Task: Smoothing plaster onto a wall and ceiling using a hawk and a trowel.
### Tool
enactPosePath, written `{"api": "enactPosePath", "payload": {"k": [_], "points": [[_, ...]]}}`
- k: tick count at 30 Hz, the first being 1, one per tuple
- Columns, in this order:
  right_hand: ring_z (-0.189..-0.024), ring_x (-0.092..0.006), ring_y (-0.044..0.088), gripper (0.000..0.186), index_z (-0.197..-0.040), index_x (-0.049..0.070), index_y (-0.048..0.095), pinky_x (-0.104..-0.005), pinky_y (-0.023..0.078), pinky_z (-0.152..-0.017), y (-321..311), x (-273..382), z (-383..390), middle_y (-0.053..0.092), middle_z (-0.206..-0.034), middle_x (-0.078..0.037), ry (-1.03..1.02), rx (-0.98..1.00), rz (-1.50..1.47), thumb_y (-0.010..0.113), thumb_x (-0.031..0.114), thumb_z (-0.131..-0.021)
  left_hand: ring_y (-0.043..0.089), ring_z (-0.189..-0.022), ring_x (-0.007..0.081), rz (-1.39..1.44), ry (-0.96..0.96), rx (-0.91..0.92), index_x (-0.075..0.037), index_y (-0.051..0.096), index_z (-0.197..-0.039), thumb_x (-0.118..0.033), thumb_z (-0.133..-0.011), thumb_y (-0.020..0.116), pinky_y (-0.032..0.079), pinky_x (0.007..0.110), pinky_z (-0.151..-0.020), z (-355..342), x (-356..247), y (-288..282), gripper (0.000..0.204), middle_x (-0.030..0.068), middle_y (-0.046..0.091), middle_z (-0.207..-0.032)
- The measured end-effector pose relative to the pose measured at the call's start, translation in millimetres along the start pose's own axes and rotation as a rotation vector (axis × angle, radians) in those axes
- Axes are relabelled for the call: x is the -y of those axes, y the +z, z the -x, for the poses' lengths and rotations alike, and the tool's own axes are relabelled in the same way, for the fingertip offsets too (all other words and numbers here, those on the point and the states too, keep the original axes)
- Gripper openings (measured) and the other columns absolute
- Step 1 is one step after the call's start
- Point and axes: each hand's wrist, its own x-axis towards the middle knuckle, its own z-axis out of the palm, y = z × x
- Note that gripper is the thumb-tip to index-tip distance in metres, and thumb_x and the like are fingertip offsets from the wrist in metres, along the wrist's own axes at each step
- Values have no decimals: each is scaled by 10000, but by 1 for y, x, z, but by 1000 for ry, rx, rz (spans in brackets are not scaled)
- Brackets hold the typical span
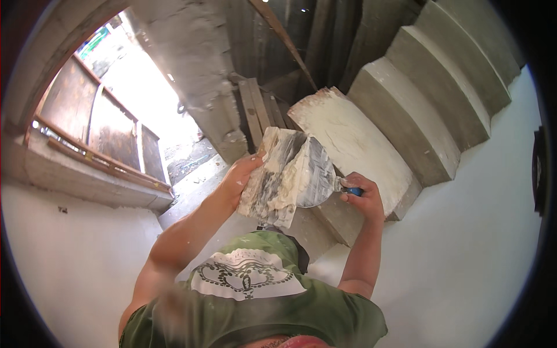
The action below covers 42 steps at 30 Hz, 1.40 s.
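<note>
My left hand [243, 173] grips a flat board [263, 171] smeared with white plaster and dark streaks. In my right hand [365, 197] is the blue handle of a wide putty knife [315, 177], its plaster-coated blade lying against the board's right part. A creamy plaster ridge [287, 194] runs along the blade's left edge. Just beyond the board, a larger white-coated panel [354, 133] with a ragged edge rests on the stairs.
Grey concrete steps [420, 98] climb to the upper right. Wooden planks [253, 104] lean behind the board, beside a rough column [197, 87]. A bright opening with a panelled railing [72, 110] is at the left. White walls [452, 249] flank me.
</note>
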Motion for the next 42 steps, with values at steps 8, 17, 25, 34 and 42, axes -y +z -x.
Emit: {"api": "enactPosePath", "payload": {"k": [8,17,25,34,42], "points": [[-847,-130,641,410,-1063,78,742,-315,509,-798,115,-47,14,719,-936,-24,218,169,98,848,222,-693,654,-899,175,132,384,-423,-40,556,-1300,-279,-957,573,543,347,-800,186,25,-111,418,78,665,-1038],[-642,-72,542,339,-1100,58,690,-238,436,-580,287,-150,30,617,-769,27,603,282,41,745,261,-834,652,-961,261,446,1202,-676,-41,513,-1328,-392,-999,450,550,389,-852,425,137,-301,484,113,642,-1156],[-645,-259,623,218,-904,119,702,-388,486,-580,401,-310,8,681,-767,-85,672,532,283,745,306,-801,603,-1100,281,512,1805,-1053,-35,448,-1371,-350,-1029,404,518,413,-924,592,174,-260,467,128,549,-1275],[-551,-192,563,209,-944,70,660,-357,447,-485,625,-288,-87,630,-730,-75,605,1050,445,704,247,-842,587,-1164,222,36,2438,-1083,-43,556,-1239,-21,-841,649,493,385,-1005,766,107,-223,409,77,623,-1228],[-467,-132,511,202,-980,25,622,-331,412,-400,783,-236,-141,586,-698,-66,493,1250,519,667,194,-878,558,-1131,287,-695,2694,-1166,41,460,-1216,78,-799,647,538,437,-999,993,17,-73,459,172,532,-1184]]}}
